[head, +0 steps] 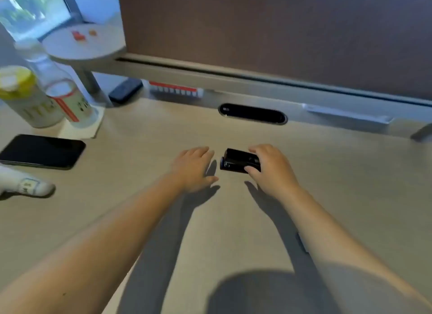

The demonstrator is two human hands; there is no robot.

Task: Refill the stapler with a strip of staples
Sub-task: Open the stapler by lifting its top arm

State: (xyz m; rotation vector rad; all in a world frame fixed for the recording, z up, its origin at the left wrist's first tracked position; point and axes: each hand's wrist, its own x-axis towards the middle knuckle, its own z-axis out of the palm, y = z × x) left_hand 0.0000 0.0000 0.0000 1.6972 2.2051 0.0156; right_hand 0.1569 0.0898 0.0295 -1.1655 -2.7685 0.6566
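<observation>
— Where's the stapler (239, 160)?

— Mid-desk (327, 173), my right hand (272, 171) pinching its far end, thumb near side, fingers over the top.

— And the left hand (195, 167)?

— Spread flat beside it, holding nothing. Risk: no staple strip in sight, and that small body may skid when I pry it open.

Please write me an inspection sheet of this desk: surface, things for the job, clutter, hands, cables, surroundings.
Surface: pale wood desk, dry, shadows only.
Job's things: black stapler lying on the desk; staple strip: nothing seen.
Clutter: phone face up at left; two bottles behind it; white object at the left edge.
Hands: right hand grips the stapler's right end; left hand open beside it, not touching.
Cables: nothing seen; cable slot at rear.
Surroundings: brown partition; window at upper left.
</observation>
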